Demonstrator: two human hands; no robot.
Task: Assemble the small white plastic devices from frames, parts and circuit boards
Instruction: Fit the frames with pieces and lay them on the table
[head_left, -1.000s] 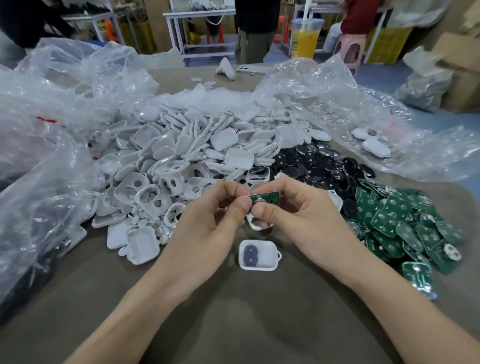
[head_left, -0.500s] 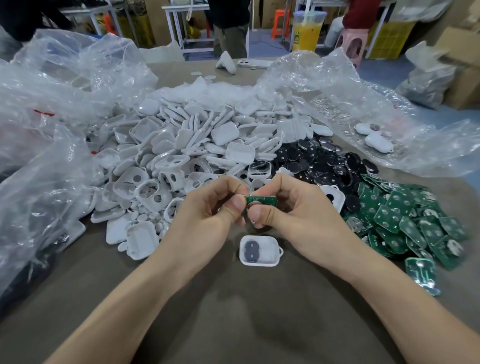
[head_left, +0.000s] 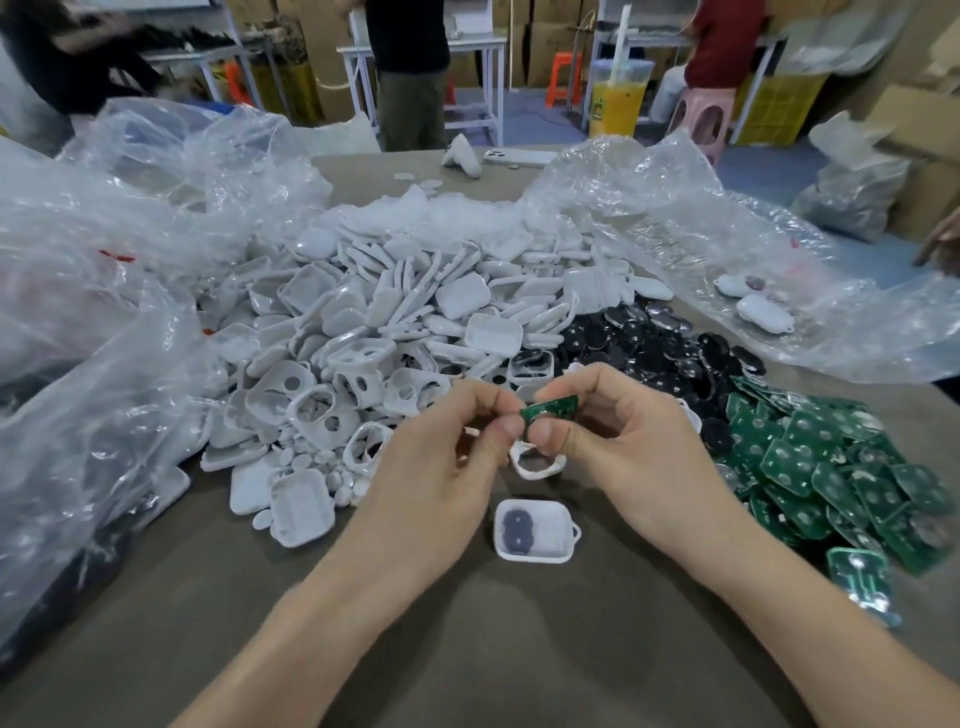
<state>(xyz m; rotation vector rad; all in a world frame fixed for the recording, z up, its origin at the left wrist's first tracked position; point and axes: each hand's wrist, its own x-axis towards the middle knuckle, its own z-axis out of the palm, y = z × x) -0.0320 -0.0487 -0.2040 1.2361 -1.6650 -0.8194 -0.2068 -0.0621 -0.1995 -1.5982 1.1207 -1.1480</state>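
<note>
A small green circuit board is pinched between both hands above the table. My left hand grips its left end with thumb and fingertips; my right hand pinches its right end. Just below the fingers hangs a white plastic frame; which hand holds it is hidden. A white shell with a dark pad inside lies open-side up on the table in front of my hands.
A big heap of white shells and frames fills the middle. Black round parts lie behind my right hand, green boards to its right. Clear plastic bags crowd the left and far right. People stand at the back.
Both hands stay together on the board; its right end has tilted up a little. The camera view has tipped up slightly, showing more of the room.
</note>
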